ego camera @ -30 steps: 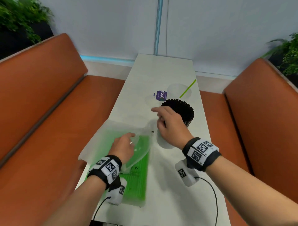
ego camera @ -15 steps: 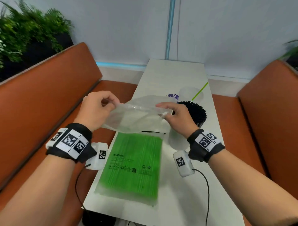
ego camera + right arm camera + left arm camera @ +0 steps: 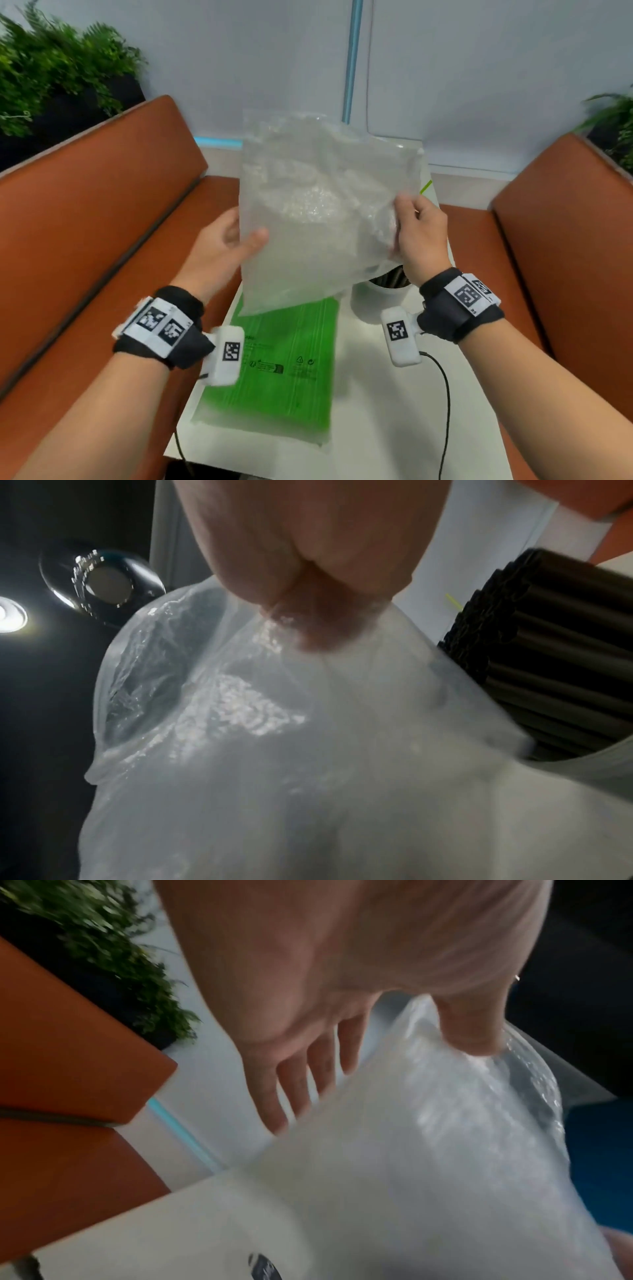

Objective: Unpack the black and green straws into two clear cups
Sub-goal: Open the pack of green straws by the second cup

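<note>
Head view — empty clear bag (image 3: 308,212) pinched between both hands.

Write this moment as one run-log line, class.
left hand: pinches empty bag | right hand: grips bag | green pack: sealed, on table | black straws: in cup

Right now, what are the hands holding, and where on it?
An empty clear plastic bag, lifted above the table: left hand pinches its left edge, right hand grips its right edge.
</note>
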`<act>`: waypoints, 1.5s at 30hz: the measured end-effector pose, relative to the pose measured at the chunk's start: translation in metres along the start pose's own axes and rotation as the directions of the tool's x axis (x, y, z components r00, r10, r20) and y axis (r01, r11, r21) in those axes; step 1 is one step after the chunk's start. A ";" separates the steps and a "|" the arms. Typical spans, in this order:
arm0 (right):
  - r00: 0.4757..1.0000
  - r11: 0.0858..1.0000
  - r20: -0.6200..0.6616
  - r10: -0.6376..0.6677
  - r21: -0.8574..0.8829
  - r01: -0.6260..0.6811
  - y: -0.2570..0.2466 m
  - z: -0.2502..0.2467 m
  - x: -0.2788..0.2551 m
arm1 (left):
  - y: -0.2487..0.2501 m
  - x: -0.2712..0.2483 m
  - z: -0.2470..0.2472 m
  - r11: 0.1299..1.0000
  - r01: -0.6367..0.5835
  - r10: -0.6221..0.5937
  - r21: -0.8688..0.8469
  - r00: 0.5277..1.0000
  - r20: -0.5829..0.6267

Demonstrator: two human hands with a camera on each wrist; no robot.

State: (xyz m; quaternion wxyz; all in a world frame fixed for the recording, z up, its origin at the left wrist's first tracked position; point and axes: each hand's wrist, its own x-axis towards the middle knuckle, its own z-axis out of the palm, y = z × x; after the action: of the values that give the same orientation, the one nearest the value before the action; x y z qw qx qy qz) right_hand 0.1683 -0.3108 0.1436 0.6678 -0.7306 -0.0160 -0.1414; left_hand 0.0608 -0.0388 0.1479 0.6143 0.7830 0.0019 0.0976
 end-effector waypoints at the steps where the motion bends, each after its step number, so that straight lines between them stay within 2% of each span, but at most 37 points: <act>1: 1.000 0.998 0.005 0.029 0.051 -0.029 -0.002 -0.008 -0.001 | -0.002 0.000 0.012 0.996 -0.040 0.039 0.079 0.999 0.011; 2: 0.997 0.990 0.030 0.070 0.121 -0.074 -0.003 -0.018 -0.002 | -0.005 0.002 0.025 0.991 -0.059 0.060 0.117 0.998 -0.004; 4: 0.983 0.936 0.131 0.125 0.312 -0.161 -0.004 -0.043 -0.006 | -0.006 0.007 0.048 0.996 -0.059 0.061 0.060 0.998 -0.032; 5: 0.977 0.914 0.175 0.119 0.365 -0.176 -0.001 -0.057 -0.009 | -0.006 0.009 0.059 0.999 -0.054 0.054 0.005 0.998 -0.024; 6: 0.978 0.927 0.186 0.096 0.341 -0.156 0.003 -0.072 -0.013 | -0.006 0.011 0.071 0.998 -0.052 0.052 -0.021 0.999 -0.001; 8: 0.996 0.991 0.086 0.031 0.129 -0.042 0.014 -0.102 -0.020 | -0.007 0.014 0.094 0.999 -0.041 0.040 0.011 0.997 0.069; 10: 0.994 0.996 -0.109 -0.001 -0.091 -0.009 0.032 -0.134 -0.026 | -0.012 0.011 0.120 1.000 -0.001 -0.003 0.025 0.986 0.169; 12: 0.963 0.971 -0.267 0.036 -0.220 -0.098 0.056 -0.165 -0.034 | -0.020 0.005 0.149 0.998 0.058 -0.064 0.028 0.951 0.302; 14: 0.928 0.909 -0.346 0.135 -0.330 -0.255 0.083 -0.192 -0.047 | -0.034 -0.005 0.176 0.990 0.102 -0.135 0.100 0.899 0.417; 16: 0.895 0.811 -0.383 0.229 -0.433 -0.393 0.111 -0.213 -0.065 | -0.054 -0.016 0.199 0.966 0.214 -0.259 0.145 0.808 0.530; 18: 0.875 0.719 -0.385 0.294 -0.514 -0.468 0.135 -0.226 -0.082 | -0.078 -0.028 0.216 0.930 0.300 -0.366 0.211 0.743 0.560; 19: 0.866 0.686 -0.373 0.332 -0.534 -0.493 0.143 -0.229 -0.089 | -0.091 -0.034 0.222 0.910 0.316 -0.415 0.270 0.735 0.537; 23: 0.829 0.558 -0.249 0.501 -0.639 -0.529 0.166 -0.231 -0.106 | -0.131 -0.054 0.236 0.798 0.285 -0.530 0.531 0.751 0.394; 24: 0.831 0.512 -0.218 0.512 -0.699 -0.499 0.169 -0.228 -0.111 | -0.140 -0.058 0.238 0.778 0.269 -0.540 0.568 0.748 0.386; 26: 0.869 0.413 -0.135 0.477 -0.838 -0.356 0.176 -0.216 -0.127 | -0.151 -0.069 0.243 0.742 0.181 -0.532 0.646 0.745 0.403; 28: 0.892 0.332 -0.004 0.452 -0.928 -0.172 0.186 -0.203 -0.144 | -0.155 -0.078 0.248 0.704 0.017 -0.477 0.710 0.752 0.454; 29: 0.869 0.288 0.074 0.490 -0.954 -0.082 0.192 -0.197 -0.150 | -0.156 -0.081 0.252 0.671 -0.078 -0.457 0.738 0.740 0.493; 30: 0.819 0.251 0.146 0.555 -0.968 0.002 0.199 -0.190 -0.156 | -0.158 -0.084 0.255 0.632 -0.157 -0.464 0.759 0.708 0.533; 32: 0.689 0.213 0.227 0.688 -0.971 0.107 0.210 -0.179 -0.163 | -0.162 -0.086 0.258 0.552 -0.273 -0.543 0.788 0.600 0.588; 33: 0.642 0.219 0.243 0.727 -0.968 0.119 0.214 -0.175 -0.164 | -0.163 -0.086 0.259 0.513 -0.308 -0.597 0.801 0.543 0.591; 34: 0.619 0.226 0.249 0.745 -0.967 0.118 0.217 -0.172 -0.164 | -0.165 -0.086 0.259 0.486 -0.321 -0.639 0.813 0.504 0.581; 35: 0.615 0.229 0.250 0.748 -0.967 0.115 0.219 -0.170 -0.163 | -0.166 -0.087 0.258 0.474 -0.316 -0.664 0.822 0.485 0.569; 37: 0.623 0.230 0.253 0.740 -0.966 0.119 0.220 -0.169 -0.161 | -0.167 -0.084 0.255 0.491 -0.274 -0.657 0.827 0.507 0.558; 38: 0.625 0.233 0.256 0.737 -0.965 0.121 0.219 -0.168 -0.160 | -0.165 -0.081 0.252 0.510 -0.244 -0.630 0.825 0.547 0.552; 39: 0.632 0.238 0.259 0.730 -0.964 0.120 0.217 -0.169 -0.159 | -0.163 -0.077 0.247 0.531 -0.208 -0.586 0.822 0.611 0.533; 40: 0.651 0.245 0.259 0.714 -0.963 0.115 0.214 -0.168 -0.158 | -0.161 -0.071 0.242 0.551 -0.162 -0.525 0.819 0.695 0.490; 42: 0.734 0.259 0.250 0.632 -0.960 0.104 0.203 -0.164 -0.156 | -0.158 -0.058 0.226 0.571 -0.050 -0.400 0.820 0.855 0.331; 43: 0.782 0.274 0.252 0.571 -0.956 0.108 0.197 -0.160 -0.153 | -0.158 -0.052 0.216 0.551 0.008 -0.365 0.835 0.902 0.232; 44: 0.816 0.312 0.264 0.514 -0.944 0.109 0.190 -0.154 -0.149 | -0.158 -0.046 0.206 0.512 0.076 -0.369 0.855 0.919 0.139; 45: 0.831 0.379 0.291 0.475 -0.919 0.105 0.183 -0.147 -0.145 | -0.160 -0.042 0.196 0.461 0.159 -0.421 0.873 0.905 0.057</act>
State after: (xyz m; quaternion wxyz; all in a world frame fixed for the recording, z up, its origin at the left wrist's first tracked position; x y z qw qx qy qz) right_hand 0.0413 -0.4502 -0.0569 0.1398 -0.9779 -0.0275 0.1529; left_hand 0.0683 -0.1934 -0.0570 0.1519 0.9747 0.1017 -0.1287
